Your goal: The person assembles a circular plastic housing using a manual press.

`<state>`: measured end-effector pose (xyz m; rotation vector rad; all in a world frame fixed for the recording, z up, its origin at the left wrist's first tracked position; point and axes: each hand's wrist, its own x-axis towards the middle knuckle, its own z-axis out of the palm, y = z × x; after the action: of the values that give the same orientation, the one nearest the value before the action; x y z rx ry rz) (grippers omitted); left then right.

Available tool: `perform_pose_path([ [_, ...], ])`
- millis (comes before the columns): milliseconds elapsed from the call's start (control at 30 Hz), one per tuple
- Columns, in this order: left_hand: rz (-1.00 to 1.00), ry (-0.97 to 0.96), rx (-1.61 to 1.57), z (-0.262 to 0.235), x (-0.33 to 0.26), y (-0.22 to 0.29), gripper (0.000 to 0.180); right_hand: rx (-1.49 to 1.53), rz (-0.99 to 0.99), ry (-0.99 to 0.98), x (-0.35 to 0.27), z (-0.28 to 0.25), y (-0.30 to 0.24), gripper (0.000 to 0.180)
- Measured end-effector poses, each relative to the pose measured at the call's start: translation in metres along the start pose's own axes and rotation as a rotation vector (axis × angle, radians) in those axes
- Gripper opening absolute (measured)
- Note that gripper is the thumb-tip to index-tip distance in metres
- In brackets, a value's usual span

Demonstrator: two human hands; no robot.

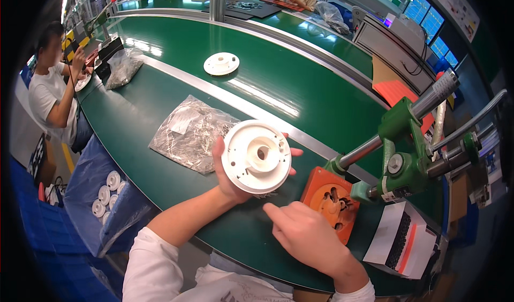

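Note:
My left hand [228,186] holds up a round white plastic disc part [242,174] from beneath, fingers around its rim. A raised hub with a central hole faces me. My right hand [308,235] hovers over the table edge to the lower right of the disc, fingers curled and pinched; anything between them is too small to make out. Behind the left hand lies a clear plastic bag [187,136] full of thin metal pins. A few loose pins [266,195] show just below the disc. Beside the right hand sits an orange fixture block [316,188] with a shaped recess.
A green hand press [399,160] with metal rods stands over the fixture. Nearby is a white box [381,243] of black parts. Another white disc [221,63] rests on the green conveyor [176,39]. A blue-lined bin [80,200] holds several discs. Co-workers sit left and far back.

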<state>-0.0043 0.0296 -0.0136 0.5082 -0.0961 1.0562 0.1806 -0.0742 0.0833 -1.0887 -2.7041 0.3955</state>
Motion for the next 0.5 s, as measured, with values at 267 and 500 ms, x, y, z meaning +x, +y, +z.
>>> perform_pose_path([
  [267, -0.227, -0.084, 0.179, 0.020, -0.011, -0.011, 0.144, 0.418, 0.150, 0.593, -0.010, -0.021, 0.017, 0.023],
  [500, -0.362, -0.195, 0.328, 0.017, -0.019, -0.015, 0.147, 0.334, -0.010, 0.737, -0.004, -0.025, 0.023, 0.017],
])
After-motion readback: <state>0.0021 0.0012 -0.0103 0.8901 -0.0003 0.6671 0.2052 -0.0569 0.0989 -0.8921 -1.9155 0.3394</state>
